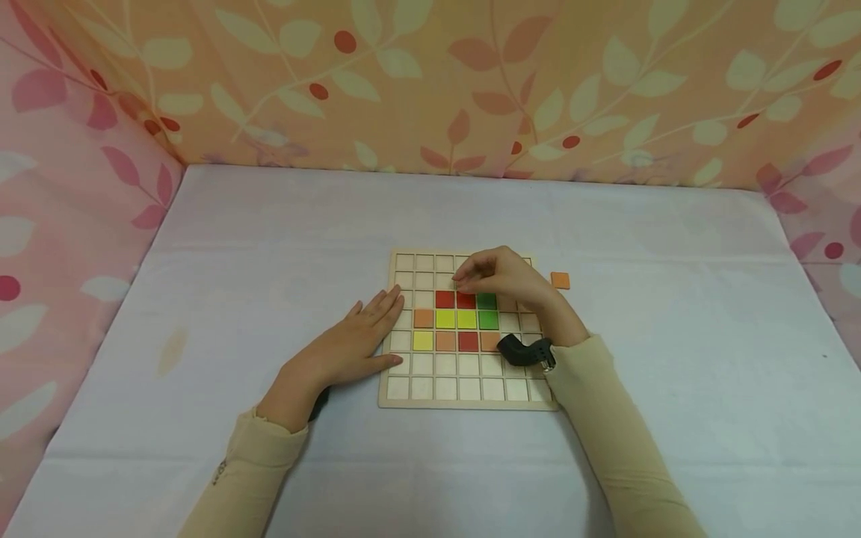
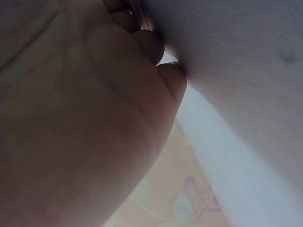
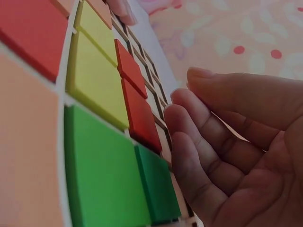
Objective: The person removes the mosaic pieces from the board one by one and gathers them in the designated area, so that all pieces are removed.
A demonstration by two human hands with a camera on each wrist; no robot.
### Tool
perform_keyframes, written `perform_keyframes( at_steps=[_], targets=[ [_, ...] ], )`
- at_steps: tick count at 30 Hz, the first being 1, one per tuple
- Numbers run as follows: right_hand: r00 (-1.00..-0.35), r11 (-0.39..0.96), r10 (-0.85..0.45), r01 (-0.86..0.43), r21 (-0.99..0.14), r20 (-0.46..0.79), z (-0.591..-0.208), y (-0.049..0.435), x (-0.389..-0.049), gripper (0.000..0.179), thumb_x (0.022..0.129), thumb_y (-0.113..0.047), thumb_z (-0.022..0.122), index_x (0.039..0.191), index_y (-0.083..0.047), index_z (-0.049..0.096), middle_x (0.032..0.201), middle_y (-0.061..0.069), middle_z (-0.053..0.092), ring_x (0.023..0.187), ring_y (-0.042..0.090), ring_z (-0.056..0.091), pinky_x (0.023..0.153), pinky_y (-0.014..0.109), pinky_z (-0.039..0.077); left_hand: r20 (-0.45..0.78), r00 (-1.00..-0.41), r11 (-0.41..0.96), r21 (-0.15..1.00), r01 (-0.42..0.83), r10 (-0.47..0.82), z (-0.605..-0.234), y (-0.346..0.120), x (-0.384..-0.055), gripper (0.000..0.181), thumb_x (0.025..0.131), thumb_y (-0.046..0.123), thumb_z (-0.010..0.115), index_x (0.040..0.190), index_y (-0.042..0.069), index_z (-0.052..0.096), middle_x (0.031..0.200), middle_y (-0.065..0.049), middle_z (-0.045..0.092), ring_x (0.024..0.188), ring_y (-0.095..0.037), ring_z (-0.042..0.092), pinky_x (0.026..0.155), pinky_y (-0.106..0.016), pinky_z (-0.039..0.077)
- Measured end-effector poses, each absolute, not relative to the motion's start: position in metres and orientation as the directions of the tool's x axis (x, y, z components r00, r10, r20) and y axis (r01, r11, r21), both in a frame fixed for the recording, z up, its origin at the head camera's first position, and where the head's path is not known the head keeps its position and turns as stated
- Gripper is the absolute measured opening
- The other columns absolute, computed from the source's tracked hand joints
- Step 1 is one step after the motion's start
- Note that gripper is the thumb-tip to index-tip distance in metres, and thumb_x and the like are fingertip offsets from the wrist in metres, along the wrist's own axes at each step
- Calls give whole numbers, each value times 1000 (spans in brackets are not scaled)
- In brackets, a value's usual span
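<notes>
A wooden grid board (image 1: pixel 422 365) lies on the table with several coloured square tiles in its middle cells. My left hand (image 1: pixel 346 347) rests at the board's left edge, fingers straight and fingertips touching the frame. Over the upper middle of the board hovers my right hand (image 1: pixel 504 276), its fingers bent, just above a red tile (image 1: pixel 466 300). In the right wrist view no tile shows between the thumb and fingers. Beside that red tile sits a green tile (image 3: pixel 104 175); yellow tiles (image 3: pixel 94 80) lie in the row below. The left wrist view shows mostly the palm.
A loose orange tile (image 1: pixel 560 280) lies on the white tablecloth (image 1: pixel 282 224) just right of the board. A black wrist device (image 1: pixel 525 350) on my right wrist covers part of the board's right side. Patterned cloth walls (image 1: pixel 430 90) border the table at the back and sides.
</notes>
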State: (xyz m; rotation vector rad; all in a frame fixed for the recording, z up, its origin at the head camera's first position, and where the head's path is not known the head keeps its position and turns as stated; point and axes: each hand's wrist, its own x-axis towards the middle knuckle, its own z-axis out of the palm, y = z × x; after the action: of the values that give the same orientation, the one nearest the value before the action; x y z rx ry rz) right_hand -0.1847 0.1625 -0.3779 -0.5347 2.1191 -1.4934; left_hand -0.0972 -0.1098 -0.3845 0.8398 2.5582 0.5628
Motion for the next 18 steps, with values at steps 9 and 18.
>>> perform_keyframes(
  at_steps=[9,18],
  targets=[
    [-825,446,-547,-144,-883,-142,-383,153,-184,13,83,-3,70,95,1,71,89,9,69,77,20,63,71,29,50,-248,-746,746,483,458,618,-384,-109,-97,84,92,35,60,150,-1,10,158,-12,0,143,-29,3,113,-52,9],
    [-805,500,-581,-235,-833,-121,-386,147,-184,11,83,-6,71,94,-3,72,82,3,66,74,17,60,68,29,49,-248,-746,749,475,462,617,-382,-109,-97,84,92,35,60,150,-1,10,157,-12,1,143,-29,3,113,-51,9]
  ],
)
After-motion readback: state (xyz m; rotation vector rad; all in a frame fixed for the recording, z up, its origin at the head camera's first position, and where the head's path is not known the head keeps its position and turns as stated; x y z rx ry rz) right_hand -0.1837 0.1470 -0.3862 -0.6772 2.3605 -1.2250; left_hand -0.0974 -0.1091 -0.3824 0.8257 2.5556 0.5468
